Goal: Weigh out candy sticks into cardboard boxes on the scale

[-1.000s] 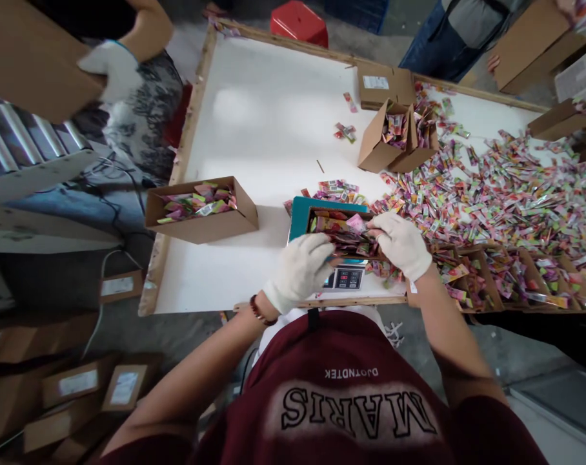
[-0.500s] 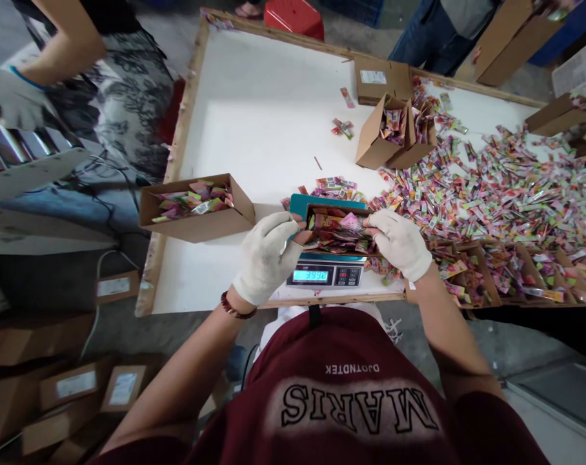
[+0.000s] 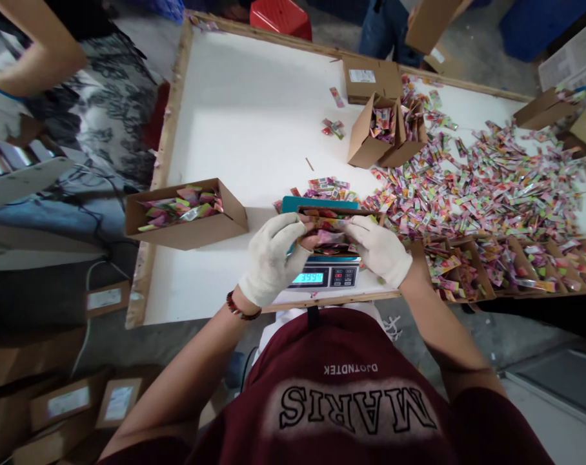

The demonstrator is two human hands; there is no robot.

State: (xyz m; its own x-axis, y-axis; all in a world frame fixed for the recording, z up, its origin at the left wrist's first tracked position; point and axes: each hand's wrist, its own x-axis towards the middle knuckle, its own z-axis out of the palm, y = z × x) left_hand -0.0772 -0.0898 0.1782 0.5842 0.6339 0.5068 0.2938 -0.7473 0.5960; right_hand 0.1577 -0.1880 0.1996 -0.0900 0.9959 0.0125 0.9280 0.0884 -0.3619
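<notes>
Mid-frame, your bent left hand (image 3: 273,258) and right hand (image 3: 380,252) seem to tidy packets (image 3: 330,237) in the box (image 3: 351,210), pinching or not I can't tell; next likely needs gentle pressing.

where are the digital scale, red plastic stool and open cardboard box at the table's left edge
digital scale (image 3: 330,278): head view, on the front panel between display and keypad
red plastic stool (image 3: 279,19): head view, on its seat
open cardboard box (image 3: 199,230): head view, on its near side wall
</notes>
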